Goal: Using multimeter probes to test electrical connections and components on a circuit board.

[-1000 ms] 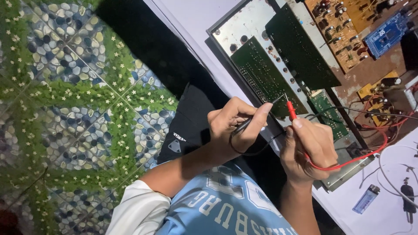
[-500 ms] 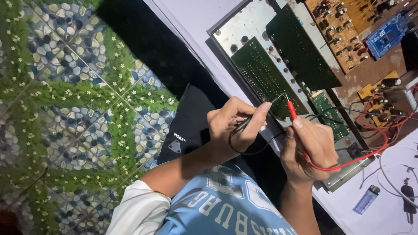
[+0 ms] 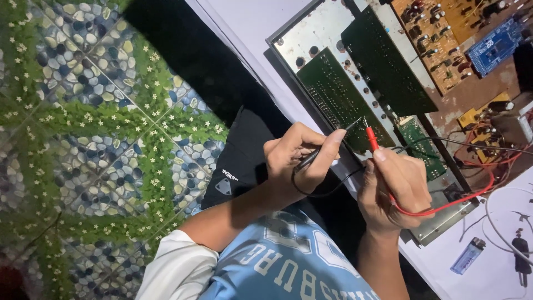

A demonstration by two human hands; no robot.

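Fingers of the left hand (image 3: 297, 161) pinch a black probe (image 3: 327, 149) and the right hand (image 3: 395, 186) pinches a red probe (image 3: 371, 138), tips on the green board (image 3: 338, 97); steady, separated tips would suit.

Leaving open white surface (image 3: 244, 33) left of the metal chassis (image 3: 311, 39); crowding the right side with tangled wires (image 3: 488, 166).

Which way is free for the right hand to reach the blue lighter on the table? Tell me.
Probably yes: the lighter lies bare on the white table, just beyond the right hand. Nothing sits between them, but that hand is gripping the red probe.
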